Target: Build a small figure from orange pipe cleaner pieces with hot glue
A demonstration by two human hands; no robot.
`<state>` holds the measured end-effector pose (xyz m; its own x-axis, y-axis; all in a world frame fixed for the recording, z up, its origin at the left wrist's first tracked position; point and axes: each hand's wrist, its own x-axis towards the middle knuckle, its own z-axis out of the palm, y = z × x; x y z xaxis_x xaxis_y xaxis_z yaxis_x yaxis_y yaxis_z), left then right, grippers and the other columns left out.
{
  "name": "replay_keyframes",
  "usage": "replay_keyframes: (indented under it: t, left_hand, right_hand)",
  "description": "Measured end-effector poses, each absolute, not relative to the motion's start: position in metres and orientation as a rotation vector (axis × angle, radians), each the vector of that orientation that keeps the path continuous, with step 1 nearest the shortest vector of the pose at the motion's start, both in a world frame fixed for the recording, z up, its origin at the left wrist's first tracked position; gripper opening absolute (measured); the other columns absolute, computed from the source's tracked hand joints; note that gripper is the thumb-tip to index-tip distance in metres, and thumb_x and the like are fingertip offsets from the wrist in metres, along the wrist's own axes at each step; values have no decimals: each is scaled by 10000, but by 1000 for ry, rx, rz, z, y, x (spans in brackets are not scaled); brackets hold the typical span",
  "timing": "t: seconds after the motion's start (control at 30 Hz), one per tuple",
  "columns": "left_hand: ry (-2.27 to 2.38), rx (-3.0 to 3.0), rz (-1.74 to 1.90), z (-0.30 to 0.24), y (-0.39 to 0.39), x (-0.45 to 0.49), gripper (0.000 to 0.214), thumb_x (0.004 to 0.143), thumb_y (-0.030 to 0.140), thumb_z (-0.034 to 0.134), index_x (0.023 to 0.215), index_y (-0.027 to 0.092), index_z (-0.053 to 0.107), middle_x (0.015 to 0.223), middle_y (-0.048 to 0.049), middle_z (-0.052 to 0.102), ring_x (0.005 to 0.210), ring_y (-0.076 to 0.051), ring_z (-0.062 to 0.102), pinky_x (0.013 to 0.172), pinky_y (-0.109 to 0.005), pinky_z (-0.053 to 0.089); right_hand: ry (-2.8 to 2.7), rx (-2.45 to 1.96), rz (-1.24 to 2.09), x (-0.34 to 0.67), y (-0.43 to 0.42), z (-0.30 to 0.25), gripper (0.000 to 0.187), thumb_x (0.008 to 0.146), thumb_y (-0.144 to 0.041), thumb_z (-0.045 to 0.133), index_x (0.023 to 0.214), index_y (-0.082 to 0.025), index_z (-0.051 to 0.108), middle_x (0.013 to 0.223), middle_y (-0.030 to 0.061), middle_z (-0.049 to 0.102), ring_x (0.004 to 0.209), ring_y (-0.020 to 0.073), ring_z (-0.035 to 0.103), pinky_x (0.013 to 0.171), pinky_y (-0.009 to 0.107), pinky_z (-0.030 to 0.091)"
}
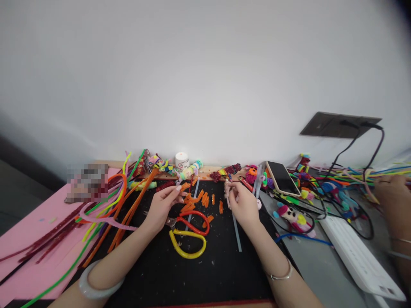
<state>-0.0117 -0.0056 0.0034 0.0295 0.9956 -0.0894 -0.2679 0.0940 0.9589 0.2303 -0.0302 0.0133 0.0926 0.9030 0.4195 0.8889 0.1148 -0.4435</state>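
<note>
My left hand (pixel 163 207) is closed in a pinch, with a short orange pipe cleaner piece (pixel 185 187) at its fingertips. Several more cut orange pieces (pixel 204 199) lie on the black mat (pixel 221 273) between my hands. My right hand (pixel 243 205) pinches a small beige fuzzy piece (pixel 227 188), partly hidden by the fingers. Below it a translucent glue stick (pixel 236 235) lies on the mat. Scissors with one red and one yellow handle (pixel 188 256) rest beside my left wrist, blades pointing left.
Coloured pipe cleaners (pixel 120 205) spread over the pink board at left. A white cup (pixel 182 161) and fuzzy figures stand along the wall. At right are a phone (pixel 282 177), a fuzzy doll (pixel 293 216), black cables, a white power strip (pixel 359 256) and another person's hand (pixel 391 192).
</note>
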Motion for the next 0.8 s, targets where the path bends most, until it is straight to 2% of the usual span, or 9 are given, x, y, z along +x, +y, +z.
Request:
replay_keyframes:
  t: [0.13, 0.23, 0.4, 0.6, 0.7, 0.8]
  left_hand:
    - [1023, 995, 1254, 3, -5, -12, 358, 730, 359, 685, 997, 125, 640, 671, 3, 642, 568, -95, 541, 590, -218, 460]
    - [1025, 1046, 1268, 2, -4, -11, 340, 745, 384, 664, 975, 136, 616, 622, 26, 606, 527, -92, 530, 542, -210, 447]
    - [1050, 1032, 1252, -2, -3, -11, 355, 723, 405, 687, 930, 123, 625, 693, -22, 673, 593, -124, 619, 641, -262, 522]
    - [1070, 1054, 1203, -3, -3, -10, 433, 671, 359, 745, 1001, 108, 619, 816, -76, 731, 767, -195, 692, 816, -367, 535]
    - [1102, 1105, 1183, -2, -4, -9, 434, 664, 355, 746, 994, 102, 625, 846, -98, 740, 791, -225, 702, 827, -393, 534]
    - [1139, 1220, 1146, -1, -4, -10, 376, 692, 359, 715, 965, 111, 640, 869, -102, 741, 792, -232, 705, 819, -391, 537]
  right_hand:
    - [-1780, -2021, -31, 238, -30, 20, 264, 726, -113, 474, 971, -164, 556, 958, 105, 585, 922, 249, 545, 746, 331, 418]
    - [-1747, -2268, -7, 243, -32, 24, 320, 700, -147, 506, 1018, -167, 540, 1037, 140, 553, 989, 316, 503, 778, 430, 403]
    - [-1803, -2390, 158, 248, -34, 27, 386, 713, -179, 522, 1099, -203, 521, 1124, 133, 534, 1061, 341, 491, 841, 537, 344]
    - [-1912, -2395, 227, 250, -34, 29, 360, 729, -235, 549, 1089, -224, 553, 1051, 124, 612, 1056, 349, 504, 835, 557, 307]
    - [-1919, -2366, 232, 252, -34, 28, 375, 707, -229, 570, 1082, -227, 563, 1060, 114, 623, 1057, 341, 515, 846, 551, 293]
    - [-1943, -2339, 243, 255, -33, 26, 396, 677, -152, 559, 1067, -221, 576, 1039, 100, 642, 1019, 313, 554, 835, 496, 315]
